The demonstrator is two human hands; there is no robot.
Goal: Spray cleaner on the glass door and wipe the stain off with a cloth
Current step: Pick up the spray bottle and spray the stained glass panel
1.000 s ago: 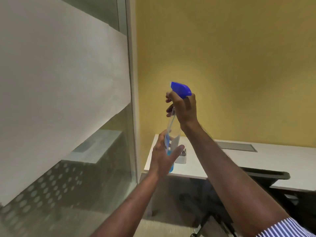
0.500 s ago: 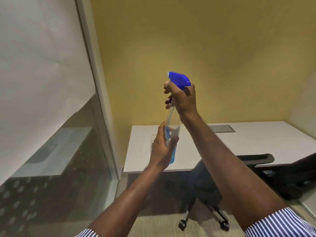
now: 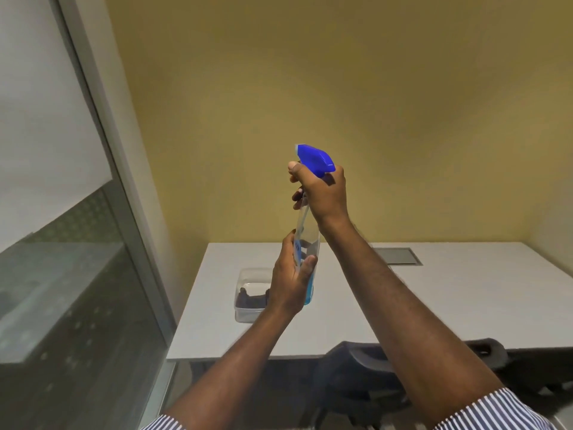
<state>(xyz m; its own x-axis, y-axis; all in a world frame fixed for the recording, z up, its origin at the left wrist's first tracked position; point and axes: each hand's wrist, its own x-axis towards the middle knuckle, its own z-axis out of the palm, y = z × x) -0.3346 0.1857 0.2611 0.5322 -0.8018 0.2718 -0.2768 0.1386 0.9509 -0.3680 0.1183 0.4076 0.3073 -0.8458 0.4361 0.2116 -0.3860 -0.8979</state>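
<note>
Both hands held the spray bottle point(image 3: 307, 243) upright in mid-air, over the near edge of the white desk point(image 3: 449, 305).

The right hand point(image 3: 322, 190) was clenched around the blue trigger head point(image 3: 314, 158) and neck, a fingertip resting at the front below the nozzle, which pointed left towards the glass door point(image 3: 71, 290). The left hand point(image 3: 291, 280) grasped the clear body lower down, thumb across the front; blue liquid showed at the bottom of the bottle, below the palm. The door stood well to the left, with a frosted band above and clear, dotted glass beneath, edged by a grey frame point(image 3: 124, 197). Behind the left wrist, a clear plastic container point(image 3: 248, 293) holding something dark sat on the desk. A dark office chair point(image 3: 366, 383) stood beneath the arms, and striped sleeves point(image 3: 483, 411) showed at the bottom edge.
</note>
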